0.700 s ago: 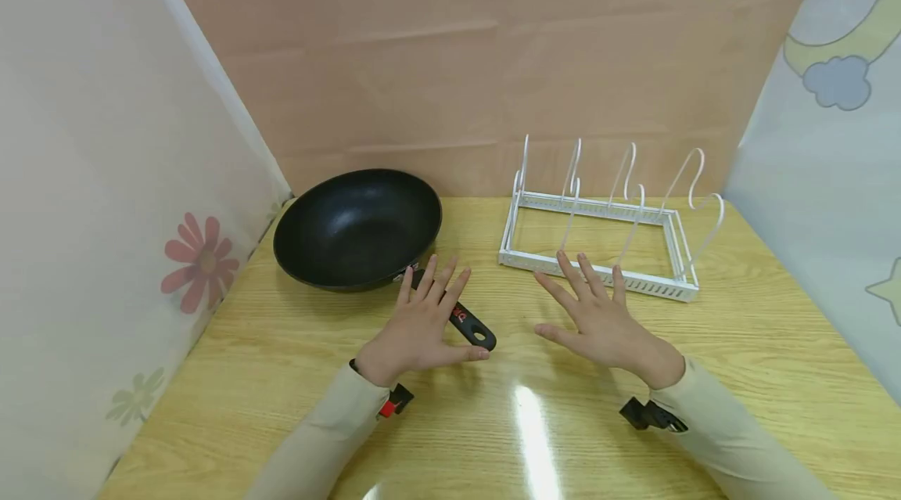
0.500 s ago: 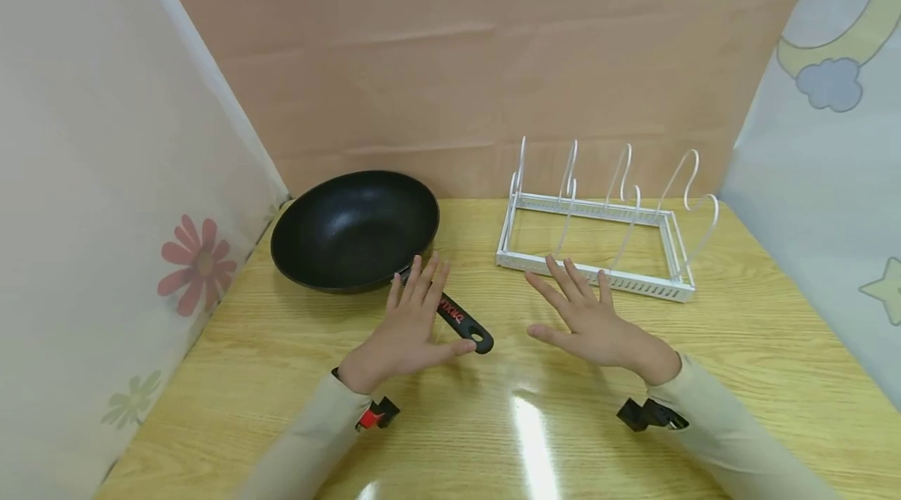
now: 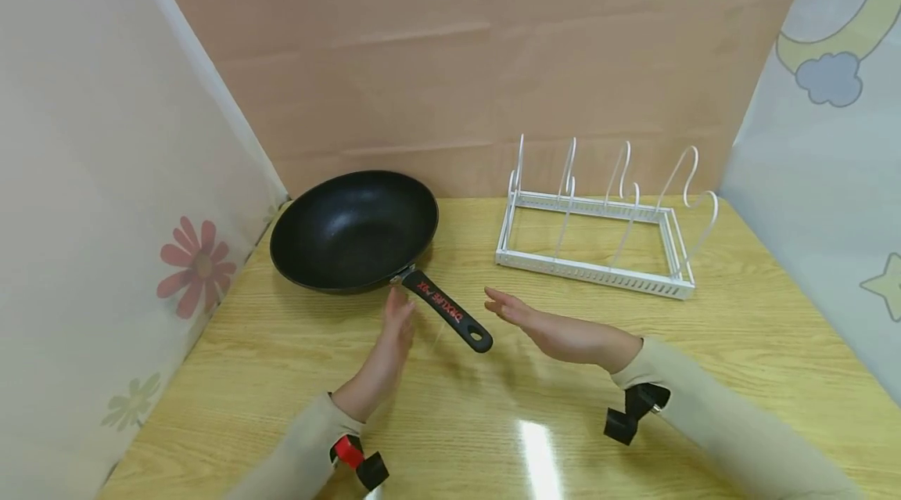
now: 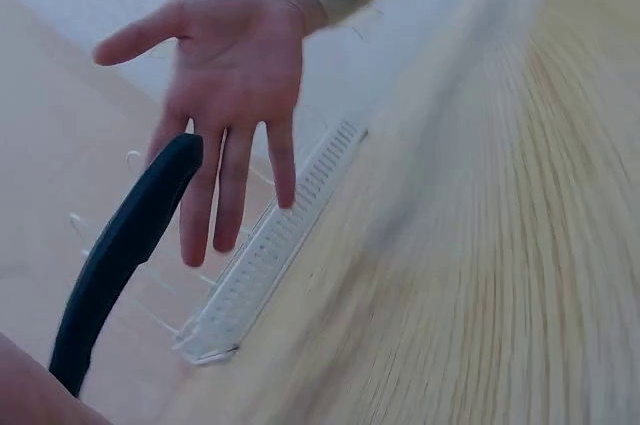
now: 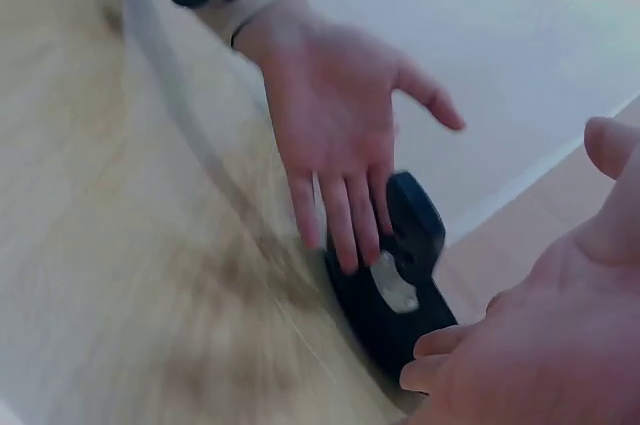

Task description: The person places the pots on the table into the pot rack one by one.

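A black wok sits at the back left, its black handle with red lettering angled toward the front right. My left hand is edge-on just left of the handle, fingers extended, holding nothing. On the handle's other side my right hand is also edge-on, with straight fingers and nothing in it. In the right wrist view the left hand shows a bare palm and spread thumb. The left wrist view shows the right hand palm outward, with the handle partly overlapping its fingers.
A white rack with several upright curved wire dividers stands at the back right of the wooden table. A brown backdrop rises behind. Patterned side walls close in the left and right.
Both hands have turned from spread with their backs up to edge-on, palms facing inward. The left hand no longer overlaps the handle in the head view. Wok and rack have stayed put.
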`<state>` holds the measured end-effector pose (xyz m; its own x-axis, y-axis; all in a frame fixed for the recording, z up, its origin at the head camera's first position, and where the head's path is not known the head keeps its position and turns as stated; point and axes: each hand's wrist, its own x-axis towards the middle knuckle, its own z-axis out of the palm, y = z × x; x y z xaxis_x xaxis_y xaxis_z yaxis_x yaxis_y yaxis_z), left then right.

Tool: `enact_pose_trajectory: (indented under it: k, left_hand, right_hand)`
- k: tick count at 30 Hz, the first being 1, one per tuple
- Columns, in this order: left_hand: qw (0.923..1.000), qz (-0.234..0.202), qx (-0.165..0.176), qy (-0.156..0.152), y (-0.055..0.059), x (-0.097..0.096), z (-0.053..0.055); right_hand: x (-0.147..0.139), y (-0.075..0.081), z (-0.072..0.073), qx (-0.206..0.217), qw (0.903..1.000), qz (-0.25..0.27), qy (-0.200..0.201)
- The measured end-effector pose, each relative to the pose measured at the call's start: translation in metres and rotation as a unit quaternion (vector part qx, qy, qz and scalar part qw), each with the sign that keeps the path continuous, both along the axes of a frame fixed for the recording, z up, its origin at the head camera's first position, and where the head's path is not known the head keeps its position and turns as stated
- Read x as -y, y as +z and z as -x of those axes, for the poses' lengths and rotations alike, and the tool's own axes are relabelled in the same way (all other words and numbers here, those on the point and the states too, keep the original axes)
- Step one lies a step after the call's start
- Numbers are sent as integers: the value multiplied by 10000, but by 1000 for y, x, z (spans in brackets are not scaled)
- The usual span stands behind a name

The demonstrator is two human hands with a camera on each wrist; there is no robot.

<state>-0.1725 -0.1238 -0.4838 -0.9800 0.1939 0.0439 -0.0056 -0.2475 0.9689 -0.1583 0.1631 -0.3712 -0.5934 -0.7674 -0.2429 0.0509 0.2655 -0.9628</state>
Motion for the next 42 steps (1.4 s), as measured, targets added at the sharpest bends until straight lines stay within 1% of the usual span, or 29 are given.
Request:
enact_pose_trajectory:
  k: [1,2,3,5,6,7,8,9,11,13,15,16,17,18,21,22,23,24,26,27,29,31,32,33,36,37,38,41,42]
  left_hand:
    - [9994,-226,252,-48,4,-3,-1]
    - [9970,-541,540,-76,12,-6,-3]
    - [9930,-708,933,-130,31,-10,-10]
    - [9822,-1324,1329,-126,57,-18,-15]
    - [9756,-1568,1534,-110,66,-21,-15]
    - [9675,-1881,1683,-141,67,-22,-12]
    - [9607,-2107,1790,-254,69,-22,-8]
    - [9556,-2242,1883,-342,69,-23,-5]
    - [9415,-2606,2095,-422,64,-24,5]
    - [9271,-2941,2260,-545,62,-26,11]
    - [9142,-3225,2379,-605,60,-27,17]
    - [9064,-3403,2413,-661,59,-28,19]
    - [8998,-3550,2439,-699,59,-29,22]
    - [8947,-3671,2435,-741,58,-30,24]
    - [8797,-4032,2404,-752,57,-34,29]
    - [8756,-4131,2398,-727,57,-35,30]
    - [8734,-4197,2361,-724,57,-36,30]
    - [8717,-4253,2324,-720,57,-37,31]
    - [8656,-4397,2290,-707,57,-37,31]
    - [8610,-4492,2274,-719,57,-37,31]
    - [8522,-4660,2266,-724,57,-36,31]
    - [8451,-4775,2290,-730,58,-35,30]
    - [8427,-4811,2304,-732,58,-34,29]
    - [8419,-4827,2295,-748,58,-33,29]
    - [8457,-4795,2162,-908,57,-30,27]
    - [8442,-4822,2119,-994,56,-29,27]
    - [8408,-4877,2074,-1106,56,-28,26]
    - [8196,-5187,2010,-1370,54,-28,27]
    - [8102,-5316,2015,-1423,53,-28,27]
  right_hand:
    - [4,0,0,295,9993,229,25]
    - [8,1,0,585,9974,425,33]
    - [12,0,0,835,9948,586,45]
    - [19,-1,2,1322,9873,883,37]
    - [23,-3,3,1538,9829,1014,9]
    - [26,-5,4,1769,9777,1133,-23]
    - [29,-7,5,1975,9722,1257,-17]
    - [32,-9,6,2145,9669,1385,2]
    - [37,-13,9,2460,9552,1644,22]
    - [41,-16,12,2756,9428,1876,60]
    - [45,-19,15,2959,9317,2100,158]
    - [47,-20,17,3035,9270,2193,212]
    - [48,-20,18,3083,9235,2265,273]
    - [49,-21,20,3111,9206,2334,350]
    - [52,-22,23,3061,9198,2397,537]
    - [52,-22,24,3004,9216,2388,573]
    - [52,-22,24,2960,9238,2359,578]
    - [53,-22,25,2914,9264,2317,559]
    - [54,-23,25,2834,9323,2201,459]
    - [55,-23,26,2841,9340,2135,384]
    - [57,-24,26,2891,9361,1988,247]
    - [60,-24,26,2970,9357,1890,210]
    - [62,-24,26,3045,9344,1836,198]
    - [64,-25,26,3070,9340,1812,218]
    - [68,-25,25,3069,9356,1728,240]
    - [70,-25,25,3066,9366,1685,210]
    - [71,-25,25,3040,9381,1650,186]
    - [74,-25,23,2998,9414,1543,104]
    - [75,-24,23,3010,9413,1525,88]
